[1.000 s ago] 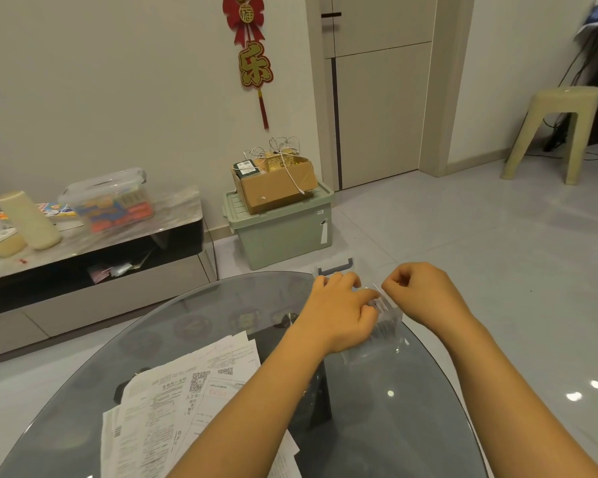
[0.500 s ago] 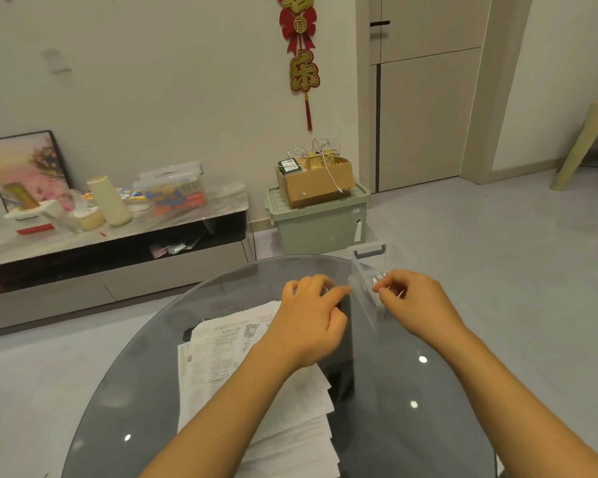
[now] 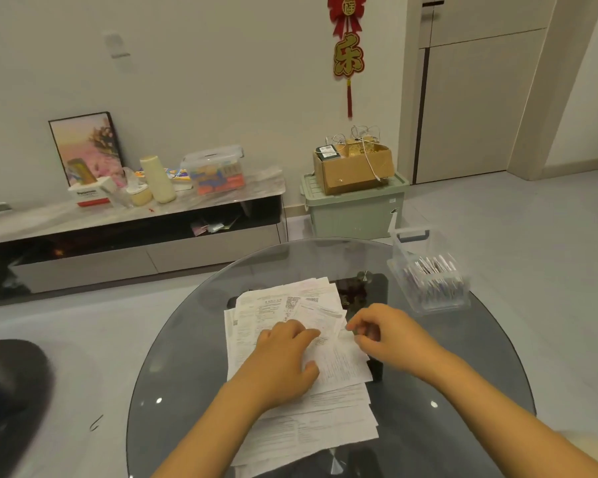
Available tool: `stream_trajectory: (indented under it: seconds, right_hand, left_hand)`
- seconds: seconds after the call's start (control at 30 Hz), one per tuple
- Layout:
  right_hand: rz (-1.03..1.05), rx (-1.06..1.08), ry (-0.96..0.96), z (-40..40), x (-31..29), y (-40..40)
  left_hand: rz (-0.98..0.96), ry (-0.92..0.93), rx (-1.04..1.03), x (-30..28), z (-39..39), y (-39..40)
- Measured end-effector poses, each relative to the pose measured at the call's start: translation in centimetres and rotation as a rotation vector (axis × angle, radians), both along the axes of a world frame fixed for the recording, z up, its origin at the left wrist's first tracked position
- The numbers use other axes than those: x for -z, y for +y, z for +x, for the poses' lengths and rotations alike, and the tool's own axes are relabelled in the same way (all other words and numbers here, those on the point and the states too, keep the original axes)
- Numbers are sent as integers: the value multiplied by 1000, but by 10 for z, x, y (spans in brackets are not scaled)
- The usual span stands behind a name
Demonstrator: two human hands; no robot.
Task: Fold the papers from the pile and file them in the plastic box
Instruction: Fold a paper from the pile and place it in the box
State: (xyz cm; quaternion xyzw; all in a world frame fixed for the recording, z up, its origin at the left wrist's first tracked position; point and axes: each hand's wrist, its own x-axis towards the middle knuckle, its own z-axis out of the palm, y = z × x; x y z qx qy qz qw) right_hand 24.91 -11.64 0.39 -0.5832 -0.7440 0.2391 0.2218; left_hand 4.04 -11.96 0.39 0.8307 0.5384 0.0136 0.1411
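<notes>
A loose pile of printed papers [image 3: 290, 422] lies in the middle of the round glass table [image 3: 173, 374]. My left hand [image 3: 283, 357] rests flat on the top sheet [image 3: 339, 367], fingers stretched forward and thumb out to the side. My right hand [image 3: 390, 336] is at that sheet's right edge, fingers curled, index and thumb pinching the edge. The clear plastic box [image 3: 428, 288] stands at the table's far right with its lid up, and several folded papers stand inside it. Both hands are well short of the box.
A dark table base [image 3: 366, 291] shows through the glass. Beyond the table on the floor is a green storage bin [image 3: 353, 212] with a cardboard box [image 3: 356, 170] on top. A low cabinet [image 3: 128, 215] runs along the wall. A dark seat [image 3: 11, 384] is at left.
Both hands have left the plastic box and come back to the pile. The left now lies on the top sheet, the right at its edge. My view has swung left and down.
</notes>
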Motion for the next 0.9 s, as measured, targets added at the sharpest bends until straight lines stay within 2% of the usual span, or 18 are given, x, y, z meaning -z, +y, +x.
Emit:
stream_trajectory:
  seconds: [0.2,0.63,0.8,0.9]
  right_hand:
    - [-15,-155,-92,-20,11,3]
    - [-36,-313,-358,-27,30,10]
    - [60,-270,-320,-28,30,11]
    - [88,-267,-220,-27,30,10]
  left_hand:
    - [-115,-141,-53,20,-20,5]
    - [-160,-32,-42,15,-23,12]
    - [-142,-207,-103,13,-17,8]
    - [-103,-344,-214,13,-16,7]
